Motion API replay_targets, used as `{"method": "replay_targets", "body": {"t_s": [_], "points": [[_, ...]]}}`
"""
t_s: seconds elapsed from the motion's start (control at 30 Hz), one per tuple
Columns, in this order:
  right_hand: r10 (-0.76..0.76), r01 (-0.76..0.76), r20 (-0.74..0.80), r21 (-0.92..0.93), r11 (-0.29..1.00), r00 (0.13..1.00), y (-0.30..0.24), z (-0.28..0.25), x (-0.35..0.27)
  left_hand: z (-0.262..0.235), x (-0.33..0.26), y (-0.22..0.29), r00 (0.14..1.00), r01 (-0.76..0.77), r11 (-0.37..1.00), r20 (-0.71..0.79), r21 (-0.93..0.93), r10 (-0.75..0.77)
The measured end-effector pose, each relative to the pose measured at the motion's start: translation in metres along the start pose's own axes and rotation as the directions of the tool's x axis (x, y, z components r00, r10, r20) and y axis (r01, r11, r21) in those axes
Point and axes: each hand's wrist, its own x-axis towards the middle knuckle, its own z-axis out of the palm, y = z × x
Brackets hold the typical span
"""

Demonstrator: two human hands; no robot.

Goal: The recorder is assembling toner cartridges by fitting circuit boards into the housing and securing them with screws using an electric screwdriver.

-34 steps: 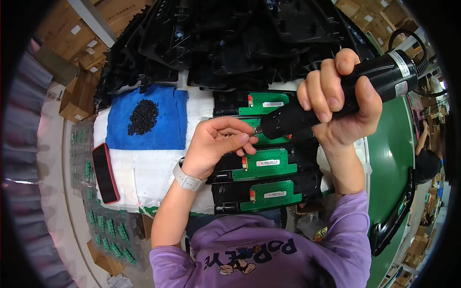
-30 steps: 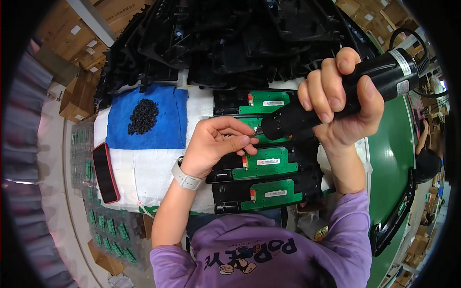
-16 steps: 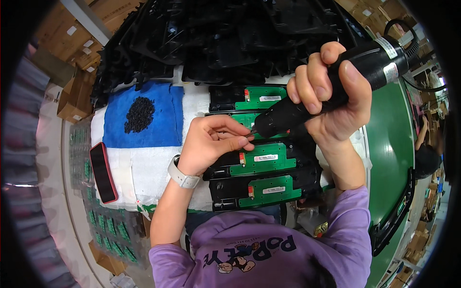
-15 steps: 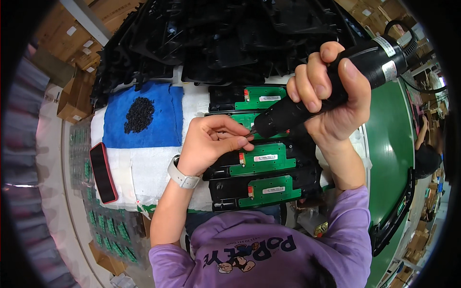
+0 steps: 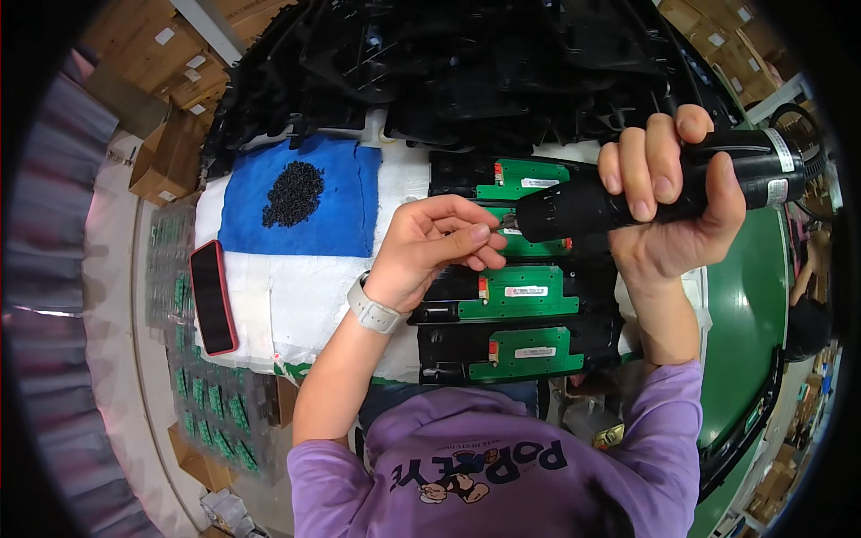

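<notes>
My right hand [image 5: 668, 202] grips a black electric screwdriver [image 5: 628, 193], held nearly level with its tip pointing left. My left hand [image 5: 435, 251] pinches something tiny at the driver's tip [image 5: 508, 221], fingers closed together; what it holds is too small to tell. Under both hands lie several black plastic housings with green circuit boards [image 5: 520, 294], stacked in a row on the white padded table [image 5: 305, 296]. A pile of small black screws [image 5: 293, 193] sits on a blue cloth [image 5: 345, 220] to the left.
A red-cased phone [image 5: 213, 296] lies at the table's left edge. Black plastic parts [image 5: 466, 63] are heaped at the back. Trays of green boards [image 5: 211, 408] sit lower left, cardboard boxes [image 5: 161, 161] upper left, and a green conveyor belt [image 5: 749, 323] runs on the right.
The screwdriver has tipped flatter and its tip has come up to meet my left fingers. The whole view has shifted slightly as my head moved.
</notes>
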Motion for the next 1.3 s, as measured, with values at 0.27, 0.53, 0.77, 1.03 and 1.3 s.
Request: {"method": "replay_targets", "body": {"t_s": [0.27, 0.53, 0.77, 1.03, 1.3], "points": [[0.113, -0.109, -0.123, 0.043, 0.993, 0.986, -0.002, -0.002, 0.007, 0.007, 0.005, -0.008, 0.998, -0.01, 0.998, -0.061, 0.068, 0.015], [0.214, -0.277, -0.176, -0.642, 0.716, 0.961, -0.004, -0.002, 0.004, 0.002, 0.009, -0.004, 0.92, -0.206, 0.978, -0.343, -0.011, 0.19], [0.177, -0.276, -0.212, -0.685, 0.675, 0.961, 0.008, -0.012, 0.002, 0.005, 0.009, -0.002, 0.923, -0.191, 0.981, -0.337, 0.012, 0.184], [0.154, -0.264, -0.219, -0.679, 0.686, 0.964, 0.007, -0.015, 0.005, 0.006, 0.006, 0.001, 0.94, -0.092, 0.982, -0.31, 0.166, 0.141], [0.166, -0.269, -0.215, -0.665, 0.697, 0.962, 0.009, -0.018, 0.005, -0.001, 0.006, -0.002, 0.937, -0.116, 0.973, -0.302, 0.198, 0.173]]}}
